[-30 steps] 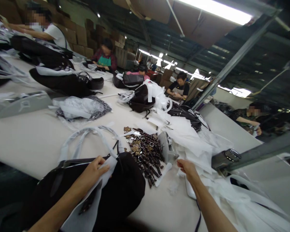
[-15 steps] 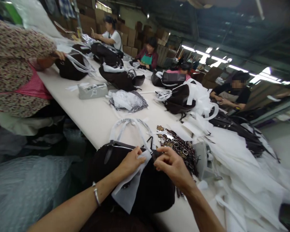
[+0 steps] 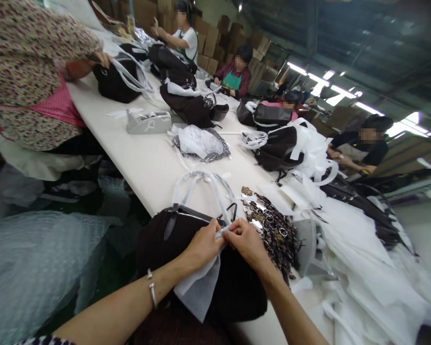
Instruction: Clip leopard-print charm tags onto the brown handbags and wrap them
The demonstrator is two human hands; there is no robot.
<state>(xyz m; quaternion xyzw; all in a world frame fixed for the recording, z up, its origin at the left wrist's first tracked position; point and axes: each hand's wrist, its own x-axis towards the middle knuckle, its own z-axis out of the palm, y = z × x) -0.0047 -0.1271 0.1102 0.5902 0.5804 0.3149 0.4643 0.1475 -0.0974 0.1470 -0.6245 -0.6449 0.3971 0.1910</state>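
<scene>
Close work by 2 hands at the top of a dark bag. The left hand (image 3: 203, 245) and right hand (image 3: 247, 242) meet beside the base of a wrapped handle (image 3: 180, 186); the fingers of both are closed in a pinch on the gathered upper end of a white sheet (image 3: 200, 286). The rest of the sheet hangs below the left fingers, against the dark bag (image 3: 239, 292), which lies beneath both hands at the near edge of the tabletop (image 3: 140, 165).

The step in hand is judged to be the folding or fixing of the sheet's upper end; whether a strip of tape lies between the fingers is too small to tell. The next move calls for a steady hold by the left fingers and a fine, light adjustment by the right, without creasing the handle wrap.

Just beyond the right fingers lies a pile of ring charms (image 3: 271, 225), with a grey tape dispenser (image 3: 308, 247) to its right. Farther ahead of the fingers sits a plastic-wrapped bundle (image 3: 199, 143).
</scene>
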